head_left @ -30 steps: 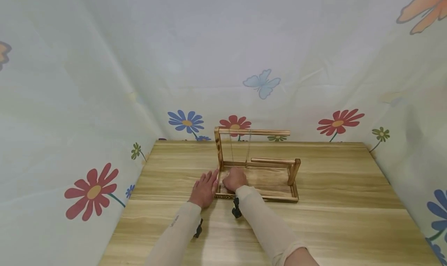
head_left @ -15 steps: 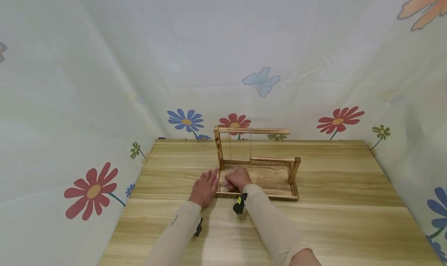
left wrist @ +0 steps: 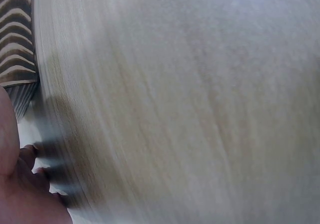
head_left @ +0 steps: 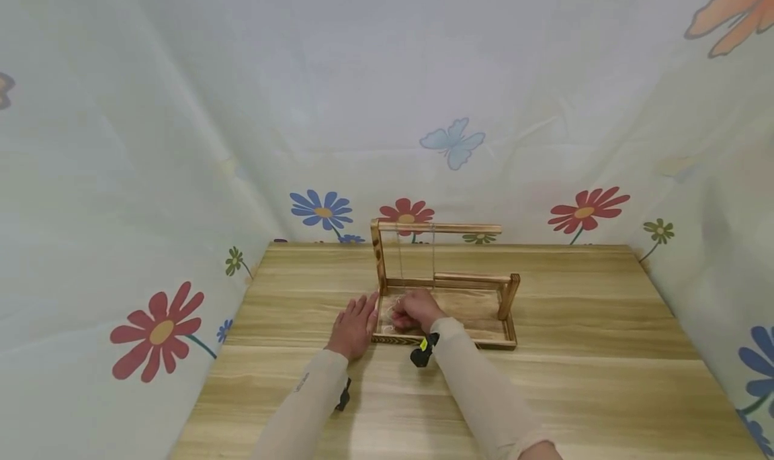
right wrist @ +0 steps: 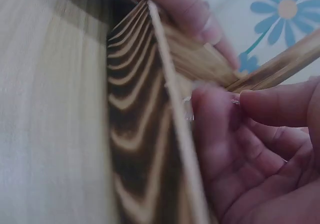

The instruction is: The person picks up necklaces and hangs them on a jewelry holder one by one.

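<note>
A wooden jewelry stand with a shallow tray (head_left: 478,304) is on the table, a post and bar rising at each end. My left hand (head_left: 353,329) lies with straight fingers along the tray's left wall. Inside the tray's left part, my right hand (head_left: 417,310) has thumb and forefinger together on a thin silvery chain (right wrist: 236,101), only a glint of it showing between the fingertips. Pale fine loops (head_left: 388,327) lie on the tray floor beside that hand. Thin strands (head_left: 433,258) hang from the upper bar (head_left: 465,229) behind it.
The lower bar (head_left: 474,277) runs left from the short right post (head_left: 510,297). Around the stand spreads the wood-grain table (head_left: 580,379). A white curtain (head_left: 363,77) printed with flowers and butterflies encloses the table at the back and sides.
My right hand has shifted a little to the right inside the tray, uncovering the pale loops near its left wall. The hanging strands have swayed slightly. My left hand has stayed in place.
</note>
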Demonstrator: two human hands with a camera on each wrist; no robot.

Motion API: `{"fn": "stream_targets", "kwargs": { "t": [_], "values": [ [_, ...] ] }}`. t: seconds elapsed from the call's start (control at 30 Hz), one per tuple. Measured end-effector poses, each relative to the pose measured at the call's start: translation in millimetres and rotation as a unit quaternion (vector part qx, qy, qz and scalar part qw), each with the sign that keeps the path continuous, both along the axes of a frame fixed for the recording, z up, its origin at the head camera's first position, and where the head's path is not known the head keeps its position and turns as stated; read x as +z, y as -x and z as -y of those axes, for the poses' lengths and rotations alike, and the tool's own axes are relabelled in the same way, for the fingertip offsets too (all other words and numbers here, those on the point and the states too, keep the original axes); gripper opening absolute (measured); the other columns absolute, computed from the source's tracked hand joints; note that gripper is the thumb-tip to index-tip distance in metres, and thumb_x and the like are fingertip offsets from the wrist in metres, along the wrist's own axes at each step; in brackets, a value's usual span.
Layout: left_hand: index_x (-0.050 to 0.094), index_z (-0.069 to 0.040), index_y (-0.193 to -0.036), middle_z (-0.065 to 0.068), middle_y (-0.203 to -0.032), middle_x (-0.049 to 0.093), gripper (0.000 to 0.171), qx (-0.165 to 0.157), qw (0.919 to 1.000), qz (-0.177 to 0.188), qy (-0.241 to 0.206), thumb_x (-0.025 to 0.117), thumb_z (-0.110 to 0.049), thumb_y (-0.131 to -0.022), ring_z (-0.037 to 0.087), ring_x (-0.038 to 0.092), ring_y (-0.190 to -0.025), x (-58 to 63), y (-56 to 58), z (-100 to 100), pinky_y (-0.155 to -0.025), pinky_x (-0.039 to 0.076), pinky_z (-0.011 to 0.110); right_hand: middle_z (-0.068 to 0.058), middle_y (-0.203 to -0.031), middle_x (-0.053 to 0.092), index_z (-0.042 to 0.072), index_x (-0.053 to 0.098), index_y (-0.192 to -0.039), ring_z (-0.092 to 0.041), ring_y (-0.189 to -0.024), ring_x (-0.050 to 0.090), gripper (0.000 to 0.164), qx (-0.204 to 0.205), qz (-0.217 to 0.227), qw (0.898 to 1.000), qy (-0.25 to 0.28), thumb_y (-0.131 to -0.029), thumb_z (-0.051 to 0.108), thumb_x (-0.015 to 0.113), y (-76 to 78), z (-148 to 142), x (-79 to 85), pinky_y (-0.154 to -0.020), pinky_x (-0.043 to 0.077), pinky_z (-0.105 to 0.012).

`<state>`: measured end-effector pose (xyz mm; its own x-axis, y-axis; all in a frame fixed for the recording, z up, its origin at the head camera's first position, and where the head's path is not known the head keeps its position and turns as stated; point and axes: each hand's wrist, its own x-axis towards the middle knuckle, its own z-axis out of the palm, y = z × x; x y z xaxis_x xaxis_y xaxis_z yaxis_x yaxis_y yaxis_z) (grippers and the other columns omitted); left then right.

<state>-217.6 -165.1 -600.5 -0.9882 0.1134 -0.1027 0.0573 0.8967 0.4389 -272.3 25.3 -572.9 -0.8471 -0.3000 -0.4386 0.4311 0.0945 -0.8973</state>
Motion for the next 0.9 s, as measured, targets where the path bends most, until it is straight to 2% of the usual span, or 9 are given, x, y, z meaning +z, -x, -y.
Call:
{"fn": "stream_targets", "kwargs": {
  "t": [0.13, 0.27, 0.37, 0.43, 0.53, 0.7, 0.9],
  "values": [
    [0.025, -0.029, -0.167, 0.012, -0.172, 0.031, 0.055, -0.004, 1.0, -0.003, 0.001, 0.028, -0.043, -0.114, 0.042, 0.023, -0.161, -2.7, 1.1, -0.3, -0.126, 0.022, 0.067, -0.012, -0.08, 0.075, -0.015, 0.07, -0.108, -0.012, -0.06, 0.068, 0.022, 0.022, -0.061, 0.997, -0.044, -0.101, 0.004, 0.061, -3.2, -6.6, 14.2, -0.062, 0.063, -0.032],
    [0.025, -0.028, -0.167, 0.013, -0.172, 0.031, 0.055, -0.005, 1.0, -0.009, 0.0, 0.028, -0.044, -0.114, 0.042, 0.023, -0.16, -4.2, 2.5, 1.0, -0.126, 0.022, 0.067, -0.017, -0.088, 0.077, -0.009, 0.076, -0.101, -0.014, -0.066, 0.066, 0.022, 0.036, -0.146, 0.982, -0.118, -0.101, 0.009, 0.064, -6.0, -13.8, 38.4, -0.064, 0.06, -0.033],
    [0.024, -0.029, -0.168, 0.013, -0.172, 0.03, 0.056, -0.007, 1.0, -0.003, -0.002, 0.027, -0.044, -0.114, 0.042, 0.022, -0.161, -4.0, 2.2, 0.9, -0.127, 0.02, 0.067, -0.016, -0.089, 0.078, -0.004, 0.08, -0.096, -0.016, -0.071, 0.068, 0.021, 0.034, -0.185, 0.972, -0.141, -0.101, 0.01, 0.066, -8.4, -17.9, 52.8, -0.067, 0.06, -0.032],
    [0.023, -0.029, -0.168, 0.013, -0.172, 0.029, 0.056, -0.009, 1.0, 0.001, -0.002, 0.027, -0.044, -0.114, 0.042, 0.021, -0.161, -3.3, 2.1, 0.8, -0.127, 0.02, 0.067, -0.015, -0.09, 0.078, -0.002, 0.081, -0.094, -0.016, -0.074, 0.071, 0.021, 0.032, -0.194, 0.97, -0.141, -0.101, 0.011, 0.066, -10.2, -18.9, 59.2, -0.07, 0.062, -0.033],
    [0.023, -0.03, -0.168, 0.013, -0.172, 0.03, 0.055, -0.011, 0.9999, -0.001, 0.0, 0.027, -0.043, -0.115, 0.043, 0.022, -0.161, -2.3, 2.8, 1.2, -0.127, 0.021, 0.067, -0.016, -0.092, 0.079, -0.001, 0.081, -0.095, -0.017, -0.077, 0.074, 0.02, 0.029, -0.191, 0.973, -0.123, -0.102, 0.01, 0.067, -13.7, -18.9, 69.0, -0.078, 0.065, -0.038],
    [0.024, -0.029, -0.168, 0.013, -0.172, 0.031, 0.054, -0.008, 0.9999, -0.012, 0.002, 0.027, -0.042, -0.115, 0.043, 0.024, -0.16, -3.9, 5.4, 1.6, -0.126, 0.022, 0.067, -0.022, -0.096, 0.077, 0.0, 0.08, -0.096, -0.021, -0.08, 0.076, 0.018, 0.026, -0.188, 0.977, -0.093, -0.102, 0.01, 0.067, -18.6, -19.7, 89.5, -0.08, 0.066, -0.039],
    [0.025, -0.028, -0.168, 0.015, -0.172, 0.031, 0.055, -0.011, 0.9998, -0.011, -0.013, 0.028, -0.041, -0.115, 0.044, 0.022, -0.16, -4.5, 1.4, 1.6, -0.126, 0.02, 0.068, -0.023, -0.097, 0.077, 0.003, 0.081, -0.099, -0.024, -0.083, 0.077, 0.017, 0.033, -0.197, 0.973, -0.116, -0.102, 0.013, 0.068, -20.1, -27.1, 109.1, -0.077, 0.066, -0.037]
  ]
}}
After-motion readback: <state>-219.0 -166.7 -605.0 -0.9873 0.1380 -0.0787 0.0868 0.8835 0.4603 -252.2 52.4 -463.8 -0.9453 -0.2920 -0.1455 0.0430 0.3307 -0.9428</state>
